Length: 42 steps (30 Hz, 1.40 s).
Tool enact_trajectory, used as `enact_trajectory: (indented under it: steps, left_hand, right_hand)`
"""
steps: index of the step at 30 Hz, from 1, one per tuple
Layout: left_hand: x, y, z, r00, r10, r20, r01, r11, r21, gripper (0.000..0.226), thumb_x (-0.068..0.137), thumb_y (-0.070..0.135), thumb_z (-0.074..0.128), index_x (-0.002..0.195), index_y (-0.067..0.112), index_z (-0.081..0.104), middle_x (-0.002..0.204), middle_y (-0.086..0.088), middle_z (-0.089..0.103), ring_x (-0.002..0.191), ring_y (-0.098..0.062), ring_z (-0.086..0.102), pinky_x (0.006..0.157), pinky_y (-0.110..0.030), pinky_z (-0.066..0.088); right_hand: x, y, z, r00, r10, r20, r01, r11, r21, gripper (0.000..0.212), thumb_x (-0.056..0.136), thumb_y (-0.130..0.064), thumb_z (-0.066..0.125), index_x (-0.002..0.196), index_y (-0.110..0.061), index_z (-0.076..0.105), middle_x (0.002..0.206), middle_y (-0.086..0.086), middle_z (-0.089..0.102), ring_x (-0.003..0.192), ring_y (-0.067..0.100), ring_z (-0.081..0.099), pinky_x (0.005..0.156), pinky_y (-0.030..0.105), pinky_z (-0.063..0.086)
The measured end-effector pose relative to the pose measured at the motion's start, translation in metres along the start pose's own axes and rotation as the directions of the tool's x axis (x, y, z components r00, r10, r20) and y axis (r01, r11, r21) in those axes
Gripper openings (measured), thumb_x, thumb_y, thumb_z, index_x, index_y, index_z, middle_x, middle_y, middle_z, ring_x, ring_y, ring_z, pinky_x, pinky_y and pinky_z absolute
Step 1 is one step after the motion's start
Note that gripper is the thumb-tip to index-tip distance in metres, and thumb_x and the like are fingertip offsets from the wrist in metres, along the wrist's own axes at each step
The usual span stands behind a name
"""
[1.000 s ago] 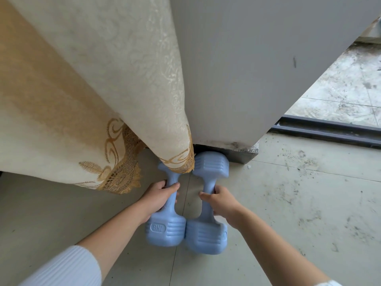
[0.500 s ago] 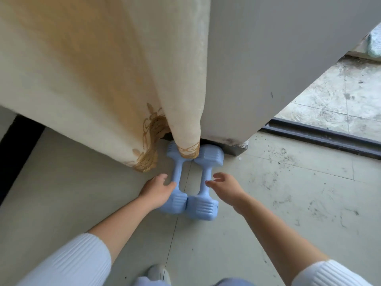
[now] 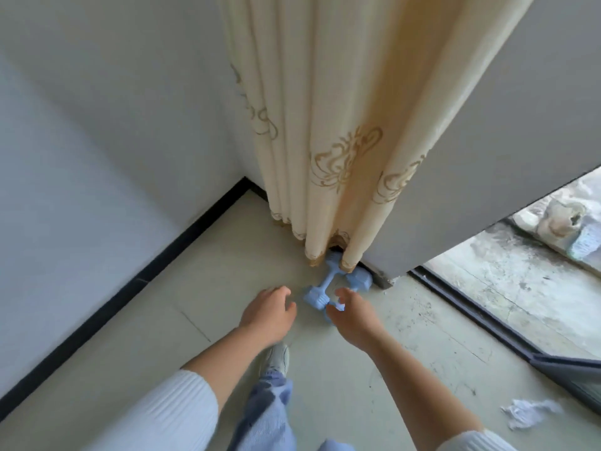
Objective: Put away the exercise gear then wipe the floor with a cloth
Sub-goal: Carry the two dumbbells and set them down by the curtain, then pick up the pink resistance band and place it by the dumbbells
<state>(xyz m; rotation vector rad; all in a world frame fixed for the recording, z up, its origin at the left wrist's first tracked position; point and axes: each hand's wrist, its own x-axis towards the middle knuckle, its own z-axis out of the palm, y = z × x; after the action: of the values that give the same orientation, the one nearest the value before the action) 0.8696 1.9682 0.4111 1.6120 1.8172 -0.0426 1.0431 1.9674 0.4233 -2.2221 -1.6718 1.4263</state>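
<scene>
- Two blue dumbbells (image 3: 320, 289) are laid side by side on floor (image 3: 195, 304), far ends tucked under curtain hem (image 3: 325, 249).
- L hand (image 3: 268, 309) & R hand (image 3: 353, 312) are held near them, fingers loose, nothing gripped.
- Crumpled cloth (image 3: 533, 415) is seen lower R.

Both forearms (image 3: 224, 359) are extended forward and downward, bare from the wrist to white ribbed sleeves (image 3: 169, 415) further up the arms. The left hand (image 3: 268, 312) is held palm down, fingers loosely curled. The right hand (image 3: 353, 315) is held alongside it, apart, thumb and fingers loosely bent.
</scene>
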Motion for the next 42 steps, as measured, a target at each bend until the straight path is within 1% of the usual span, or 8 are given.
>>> enact_trajectory:
  steps: [4, 6, 9, 14, 21, 26, 38, 42]
  left_hand:
    - [-0.118, -0.013, -0.019, 0.977, -0.146, -0.153, 0.136, 0.988, -0.073, 0.037, 0.095, 0.027, 0.042, 0.129, 0.016, 0.050, 0.129, -0.004, 0.055, 0.119, -0.022, 0.049, 0.094, -0.032, 0.042]
    - [-0.179, -0.018, -0.014, 0.939, -0.251, -0.234, 0.222, 0.964, -0.144, 0.037, 0.095, 0.027, 0.041, 0.128, 0.016, 0.051, 0.127, -0.004, 0.055, 0.118, -0.022, 0.049, 0.093, -0.033, 0.043]
    - [-0.268, -0.025, 0.006, 0.864, -0.399, -0.309, 0.333, 0.910, -0.246, 0.035, 0.095, 0.026, 0.042, 0.124, 0.011, 0.053, 0.126, -0.008, 0.055, 0.118, -0.025, 0.048, 0.093, -0.037, 0.044]
    - [-0.402, -0.040, 0.031, 0.724, -0.601, -0.339, 0.452, 0.784, -0.425, 0.039, 0.095, 0.026, 0.041, 0.130, 0.012, 0.048, 0.129, -0.009, 0.052, 0.121, -0.026, 0.044, 0.094, -0.037, 0.043]
    - [-0.580, -0.103, 0.049, 0.481, -0.809, -0.337, 0.550, 0.578, -0.603, 0.040, 0.095, 0.026, 0.042, 0.131, 0.011, 0.048, 0.130, -0.009, 0.052, 0.123, -0.025, 0.045, 0.099, -0.038, 0.042]
    - [-0.727, -0.158, 0.084, 0.291, -0.901, -0.323, 0.564, 0.434, -0.702, 0.035, 0.095, 0.027, 0.041, 0.123, 0.010, 0.051, 0.120, -0.009, 0.055, 0.115, -0.026, 0.050, 0.093, -0.037, 0.045]
    - [-1.124, -0.312, 0.216, -0.074, -0.982, -0.175, 0.570, 0.102, -0.815, 0.043, 0.094, 0.027, 0.041, 0.135, 0.012, 0.044, 0.127, -0.012, 0.051, 0.120, -0.027, 0.045, 0.098, -0.040, 0.043]
    - [-1.219, -0.361, 0.240, -0.161, -0.976, -0.146, 0.537, 0.037, -0.843, 0.043, 0.095, 0.028, 0.041, 0.135, 0.013, 0.043, 0.130, -0.010, 0.050, 0.121, -0.025, 0.044, 0.097, -0.039, 0.043]
  right_hand:
    - [-0.084, -0.028, 0.012, 0.991, -0.122, 0.064, 0.128, 0.987, -0.099, 0.034, 0.087, -0.032, 0.052, 0.115, -0.012, 0.054, 0.108, 0.009, 0.062, 0.097, 0.028, 0.060, 0.083, 0.038, 0.050]
    - [-0.127, -0.033, 0.022, 0.971, -0.199, 0.131, 0.219, 0.962, -0.161, 0.034, 0.089, -0.034, 0.052, 0.113, -0.010, 0.053, 0.104, 0.006, 0.059, 0.098, 0.027, 0.058, 0.078, 0.030, 0.046]
    - [-0.188, -0.035, 0.040, 0.925, -0.307, 0.224, 0.362, 0.891, -0.274, 0.044, 0.092, -0.037, 0.053, 0.127, -0.012, 0.050, 0.119, 0.004, 0.056, 0.116, 0.024, 0.052, 0.081, 0.026, 0.039]
    - [-0.292, -0.044, 0.083, 0.813, -0.416, 0.408, 0.559, 0.753, -0.346, 0.050, 0.091, -0.036, 0.054, 0.135, -0.013, 0.045, 0.133, 0.007, 0.054, 0.120, 0.024, 0.052, 0.095, 0.031, 0.042]
    - [-0.438, -0.073, 0.180, 0.593, -0.492, 0.637, 0.797, 0.469, -0.381, 0.049, 0.093, -0.036, 0.052, 0.137, -0.016, 0.043, 0.137, 0.005, 0.051, 0.123, 0.023, 0.049, 0.099, 0.032, 0.041]
    - [-0.560, -0.078, 0.282, 0.420, -0.482, 0.769, 0.907, 0.258, -0.333, 0.051, 0.093, -0.037, 0.052, 0.139, -0.018, 0.041, 0.137, 0.004, 0.051, 0.123, 0.023, 0.050, 0.100, 0.034, 0.041]
    - [-0.912, -0.019, 0.580, 0.045, -0.376, 0.925, 0.995, -0.066, -0.075, 0.052, 0.094, -0.032, 0.052, 0.140, -0.012, 0.039, 0.140, 0.010, 0.047, 0.128, 0.027, 0.045, 0.104, 0.033, 0.036]
    - [-1.006, -0.013, 0.659, -0.089, -0.317, 0.944, 0.971, -0.241, 0.011, 0.054, 0.094, -0.034, 0.051, 0.142, -0.013, 0.036, 0.141, 0.006, 0.045, 0.128, 0.026, 0.045, 0.102, 0.035, 0.039]
